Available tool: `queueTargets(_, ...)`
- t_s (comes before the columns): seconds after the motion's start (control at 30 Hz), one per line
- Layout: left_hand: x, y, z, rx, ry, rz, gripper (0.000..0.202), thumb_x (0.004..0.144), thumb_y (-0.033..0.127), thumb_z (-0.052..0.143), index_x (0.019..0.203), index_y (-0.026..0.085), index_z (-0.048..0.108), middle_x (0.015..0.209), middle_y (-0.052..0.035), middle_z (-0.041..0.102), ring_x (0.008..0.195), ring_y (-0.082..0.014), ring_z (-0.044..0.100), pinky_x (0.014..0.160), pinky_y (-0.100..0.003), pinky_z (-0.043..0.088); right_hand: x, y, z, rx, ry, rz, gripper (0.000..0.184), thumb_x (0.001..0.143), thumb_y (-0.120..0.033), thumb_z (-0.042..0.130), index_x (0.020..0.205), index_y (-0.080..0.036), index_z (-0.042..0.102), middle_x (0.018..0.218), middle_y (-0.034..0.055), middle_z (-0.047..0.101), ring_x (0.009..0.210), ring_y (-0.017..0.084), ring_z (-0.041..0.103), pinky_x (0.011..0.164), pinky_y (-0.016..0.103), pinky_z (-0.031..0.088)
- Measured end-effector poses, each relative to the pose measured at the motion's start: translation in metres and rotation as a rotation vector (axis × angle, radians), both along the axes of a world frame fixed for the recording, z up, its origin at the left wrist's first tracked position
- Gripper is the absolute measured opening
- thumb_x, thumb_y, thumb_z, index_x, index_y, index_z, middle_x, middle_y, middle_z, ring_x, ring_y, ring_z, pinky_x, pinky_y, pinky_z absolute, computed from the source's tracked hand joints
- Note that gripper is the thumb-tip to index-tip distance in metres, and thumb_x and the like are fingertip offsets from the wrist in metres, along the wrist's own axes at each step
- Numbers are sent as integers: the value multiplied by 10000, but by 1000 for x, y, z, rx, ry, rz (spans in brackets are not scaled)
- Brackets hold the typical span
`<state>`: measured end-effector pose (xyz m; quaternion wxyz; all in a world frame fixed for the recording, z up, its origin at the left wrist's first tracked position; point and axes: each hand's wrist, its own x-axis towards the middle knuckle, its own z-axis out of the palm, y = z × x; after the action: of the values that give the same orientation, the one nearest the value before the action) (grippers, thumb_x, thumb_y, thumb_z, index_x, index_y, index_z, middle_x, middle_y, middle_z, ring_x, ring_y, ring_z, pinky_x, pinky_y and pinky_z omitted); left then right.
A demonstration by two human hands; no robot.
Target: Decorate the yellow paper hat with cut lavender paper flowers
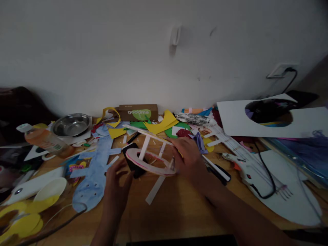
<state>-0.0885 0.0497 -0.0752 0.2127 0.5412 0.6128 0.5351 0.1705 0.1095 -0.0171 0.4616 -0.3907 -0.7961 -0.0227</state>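
Steel bowl (71, 125) left of cardboard box (138, 112)

White paper frame (151, 160) w/ pink edge; pale-blue cutout (94, 177); yellow scraps (164, 124) & green scraps (138, 124); brown box (138, 112) w/ green logo; steel-grey bowl (71, 124); wood-brown surface (179, 208).
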Motion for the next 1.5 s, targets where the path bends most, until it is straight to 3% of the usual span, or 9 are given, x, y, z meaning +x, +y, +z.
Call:
queueTargets(0.13, -24, 27, 2, 306, 456, 41, 745, 770, 302, 779, 1436, 276, 446, 1392, -153, 495, 1274, -321, 525, 924, -470, 563, 20, 6, 7, -19, 73, 50, 286, 986, -138, 476, 1213, -195, 641, 1080, 83, 722, 1007, 224, 633, 915, 415, 460)
queueTargets(0.3, -26, 44, 42, 482, 779, -159, 994, 746, 331, 822, 1551, 352, 239, 1572, -160, 369, 1477, -391, 279, 1154, -637, 269, 32, 15, 5, -262, 342, 58, 213, 980, -217, 514, 1099, -214, 691, 1043, 64, 715, 994, 203, 649, 870, 358, 511)
queueTargets(0.53, 14, 33, 89, 284, 883, -433, 1151, 730, 478, 805, 1597, 242, 84, 1524, -203, 435, 1424, -402, 374, 1136, -581, 332, 36, 31, -5, -418, 478, 131, 166, 933, -268, 587, 1009, -201, 719, 970, 48, 745, 909, 192, 693, 810, 326, 546)
queueTargets(0.73, 24, 24, 82, 427, 933, -458, 1000, 823, 256, 725, 1600, 262, 95, 1444, -217, 461, 1345, -368, 454, 1073, -584, 421, 48, 15, -1, -359, 511, 182, 200, 937, -282, 610, 1124, -243, 671, 1167, 59, 692, 1098, 210, 633, 934, 373, 509)
queueTargets(0.97, 24, 26, 60, 529, 1033, -322, 1033, 747, 67, 747, 1576, 344, 197, 1543, -184, 350, 1387, -369, 400, 1099, -607, 386, 63, -37, 38, -425, 306, 46, 130, 978, -229, 539, 977, -244, 668, 927, 30, 689, 900, 187, 648, 793, 323, 518)
queueTargets(1.07, 22, 30, 48, 532, 1086, -287, 955, 747, 61, 752, 1537, 354, 301, 1562, -175, 317, 1389, -382, 391, 1098, -607, 386, 76, -53, 15, -395, 136, -86, 125, 980, -223, 530, 1034, -238, 642, 973, 51, 687, 929, 207, 646, 812, 361, 517)
queueTargets(1.27, 20, 43, 25, 480, 1122, -322, 845, 765, 102, 741, 1511, 270, 382, 1458, -216, 399, 1334, -402, 443, 1085, -596, 401, 104, -85, -72, -620, -302, -301, 227, 958, -344, 547, 1109, -201, 638, 1105, 126, 662, 1046, 318, 632, 861, 490, 541)
queueTargets(1.4, 20, 44, 31, 352, 1014, -358, 839, 821, 446, 722, 1536, 247, 332, 1484, -229, 375, 1342, -433, 411, 1089, -611, 370, 119, -96, -88, -651, -296, -490, 261, 991, -362, 455, 1070, -178, 622, 1061, 139, 645, 989, 300, 626, 869, 475, 533)
queueTargets(1.5, 21, 45, 43, 245, 855, -454, 697, 921, 653, 414, 1459, 209, 424, 1479, -219, 405, 1339, -420, 412, 1074, -607, 360, 131, -96, -92, -587, -393, -689, 376, 961, -463, 474, 1051, -131, 625, 1097, 209, 611, 1022, 367, 592, 882, 528, 505)
